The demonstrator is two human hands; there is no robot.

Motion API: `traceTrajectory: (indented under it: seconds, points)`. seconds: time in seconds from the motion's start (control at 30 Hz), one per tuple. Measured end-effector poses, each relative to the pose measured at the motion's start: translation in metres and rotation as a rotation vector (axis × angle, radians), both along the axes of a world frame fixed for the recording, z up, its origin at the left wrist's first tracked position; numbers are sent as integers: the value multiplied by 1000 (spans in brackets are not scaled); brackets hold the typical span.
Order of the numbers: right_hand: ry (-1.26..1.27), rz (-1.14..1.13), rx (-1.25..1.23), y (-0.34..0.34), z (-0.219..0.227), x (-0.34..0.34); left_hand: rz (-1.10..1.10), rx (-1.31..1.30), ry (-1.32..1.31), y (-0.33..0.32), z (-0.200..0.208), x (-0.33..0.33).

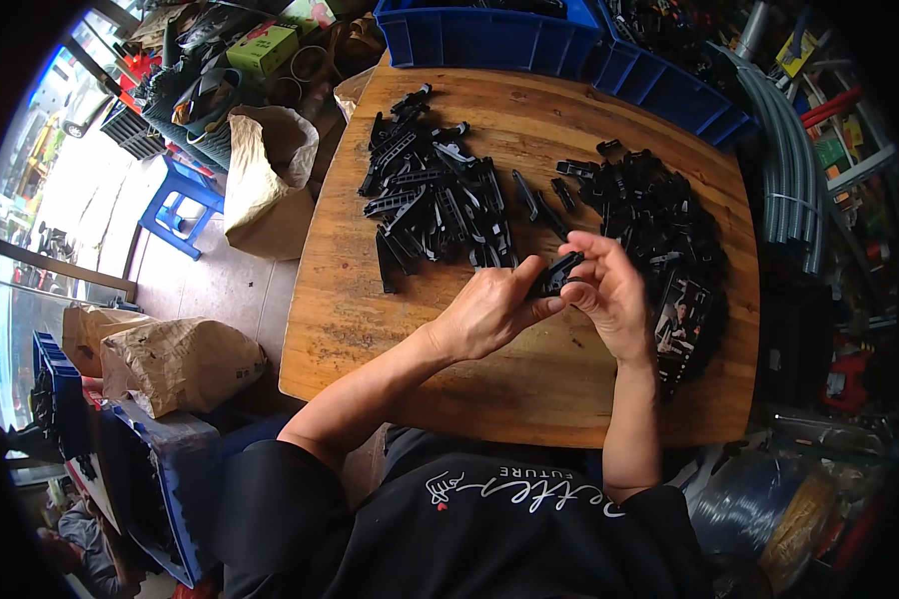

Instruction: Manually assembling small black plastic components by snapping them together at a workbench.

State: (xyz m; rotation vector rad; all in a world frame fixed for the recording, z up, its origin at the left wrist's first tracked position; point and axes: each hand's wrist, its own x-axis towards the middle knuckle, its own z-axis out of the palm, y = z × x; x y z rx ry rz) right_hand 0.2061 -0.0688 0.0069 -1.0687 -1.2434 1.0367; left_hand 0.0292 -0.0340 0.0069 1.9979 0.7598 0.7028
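Note:
Above the front half of the wooden table [370,329], my two hands meet around a small black plastic part [557,277]. Closed fingers and thumb of my left hand [484,311] grip its left end. My right hand [609,295] pinches its other end between thumb and fingers. Beyond my left hand lies a heap of long black plastic pieces [432,190]. A larger heap of small black parts [659,210] spreads past my right hand. Between the heaps rests a single long black piece [535,203]. The held part's exact kind is hard to make out.
Blue plastic bins [499,38] line the table's far edge. A phone-like screen [679,317] leans against the right heap. Left on the floor are a blue stool [178,205] and paper sacks [185,361]. Grey tubing [784,170] stands at right. Another person [85,544] is at lower left.

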Motion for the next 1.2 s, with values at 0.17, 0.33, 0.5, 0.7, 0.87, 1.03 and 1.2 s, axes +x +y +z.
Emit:
traceTrajectory:
  seconds: [0.17, 0.33, 0.5, 0.7, 0.87, 1.03, 1.2]
  points:
    - [44, 112, -143, -6, 5, 2, -7, -14, -131, -3, 1, 0]
    - [-42, 62, -140, -8, 9, 3, -18, -169, -106, -10, 4, -2]
    - [-85, 218, -80, 14, 18, 13, -106, -587, -138, 2, 1, -10]
    - [-1228, -141, 183, 61, -11, 15, 65, -636, -586, 21, -1, -20]
    - [-511, -37, -185, 36, 7, 10, 239, 630, 13, 16, 9, -22]
    - [-210, 100, -241, 23, 29, -1, 255, 474, -170, 9, -5, -20]
    - [-1252, -320, 214, 83, -24, 16, 295, -608, -399, 18, 4, -15]
